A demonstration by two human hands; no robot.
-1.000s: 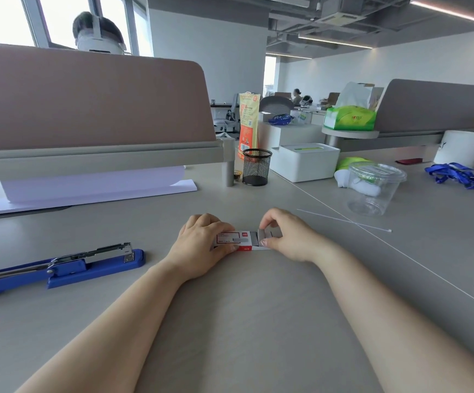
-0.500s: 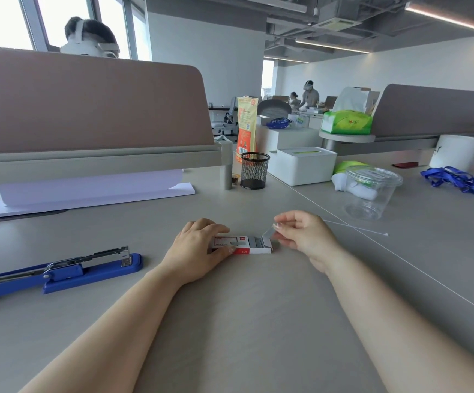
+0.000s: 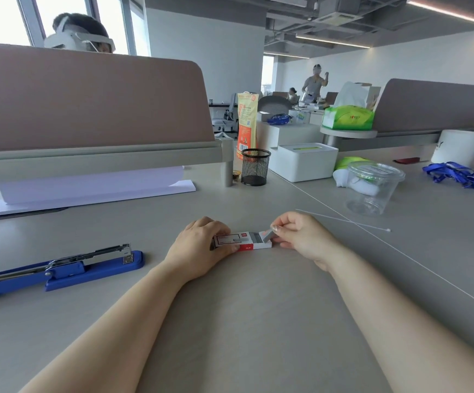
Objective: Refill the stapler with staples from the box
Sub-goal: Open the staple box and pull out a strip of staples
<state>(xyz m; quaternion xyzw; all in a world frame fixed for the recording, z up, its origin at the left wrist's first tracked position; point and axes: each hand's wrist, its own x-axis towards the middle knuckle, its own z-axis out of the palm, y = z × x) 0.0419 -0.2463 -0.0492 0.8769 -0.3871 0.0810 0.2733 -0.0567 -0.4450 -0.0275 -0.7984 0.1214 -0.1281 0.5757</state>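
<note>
Staple box [image 3: 244,241]: red and white, flat on grey desk [image 3: 244,321], right end open | Left hand [image 3: 199,248]: fingers curled over box's left end, pinning it down | Right hand [image 3: 301,236]: thumb and forefinger pinching grey staple strip [image 3: 267,235], tilted up at box's open end | Stapler [image 3: 60,270]: blue, opened, well left of box

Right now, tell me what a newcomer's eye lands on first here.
First, the two hands at the desk's centre: the left hand pins the red-and-white staple box while the right hand pinches a grey strip of staples at its open end. Next, the long blue stapler lying opened at far left.
</note>
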